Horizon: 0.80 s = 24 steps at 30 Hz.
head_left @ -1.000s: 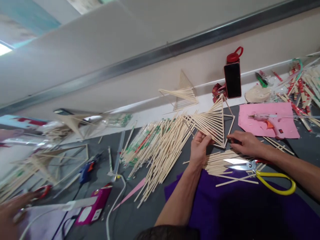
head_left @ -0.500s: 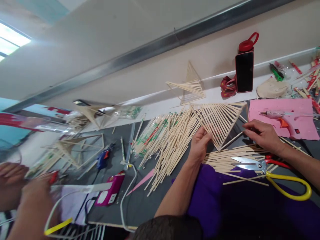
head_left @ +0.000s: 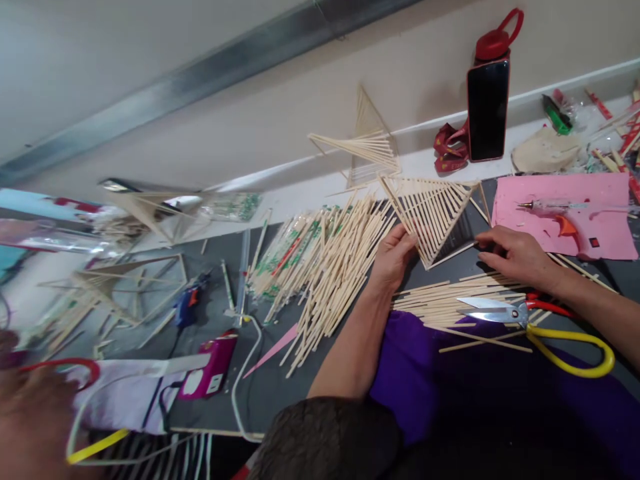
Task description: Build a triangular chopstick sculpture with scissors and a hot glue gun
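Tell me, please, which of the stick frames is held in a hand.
The lattice frame pinched by the left hand; no hand holds the frame behind it or the two at far left.

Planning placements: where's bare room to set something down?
Grey tabletop between white cable, pink strip and left forearm; a little ledge between standing frame and red wrapper. Crowded: around the right hand, with loose sticks, scissors, glue gun.
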Tool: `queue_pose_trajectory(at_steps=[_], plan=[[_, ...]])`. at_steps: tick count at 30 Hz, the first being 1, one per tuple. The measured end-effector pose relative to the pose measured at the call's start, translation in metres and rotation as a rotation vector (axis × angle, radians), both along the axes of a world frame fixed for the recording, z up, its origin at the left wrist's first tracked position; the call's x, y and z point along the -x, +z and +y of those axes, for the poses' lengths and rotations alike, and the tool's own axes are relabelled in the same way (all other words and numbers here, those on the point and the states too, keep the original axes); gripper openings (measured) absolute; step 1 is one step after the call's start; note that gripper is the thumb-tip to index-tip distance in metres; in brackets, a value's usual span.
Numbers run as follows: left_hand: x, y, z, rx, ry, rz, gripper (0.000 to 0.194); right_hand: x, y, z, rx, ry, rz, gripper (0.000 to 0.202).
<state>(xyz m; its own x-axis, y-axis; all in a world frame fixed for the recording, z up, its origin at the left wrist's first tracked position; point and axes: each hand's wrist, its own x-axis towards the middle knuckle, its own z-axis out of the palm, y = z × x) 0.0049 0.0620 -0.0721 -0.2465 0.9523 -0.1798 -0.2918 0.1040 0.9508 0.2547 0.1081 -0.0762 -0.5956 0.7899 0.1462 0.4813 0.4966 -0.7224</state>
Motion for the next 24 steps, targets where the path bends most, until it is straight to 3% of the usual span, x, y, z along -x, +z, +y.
queue_pose_trajectory(at_steps=[6, 10, 14, 20, 24], plan=[[0.011, 0.01, -0.016, 0.046, 0.01, 0.193, 0.044, 0.0, -0.002, 0.0, -0.034, 0.025, -0.004, 0.02], [0.013, 0.009, -0.022, 0.182, -0.08, 0.237, 0.046, 0.0, -0.005, 0.0, -0.059, 0.033, -0.028, 0.02], [0.007, 0.005, -0.023, 0.211, -0.139, 0.233, 0.039, 0.0, -0.004, 0.0, -0.066, 0.049, -0.054, 0.021], [0.004, 0.005, -0.022, 0.198, -0.132, 0.232, 0.04, 0.0, -0.004, 0.0, -0.07, 0.067, -0.085, 0.022], [0.004, 0.007, -0.017, 0.188, -0.019, 0.264, 0.04, 0.0, -0.004, 0.0, -0.088, 0.064, -0.094, 0.023]])
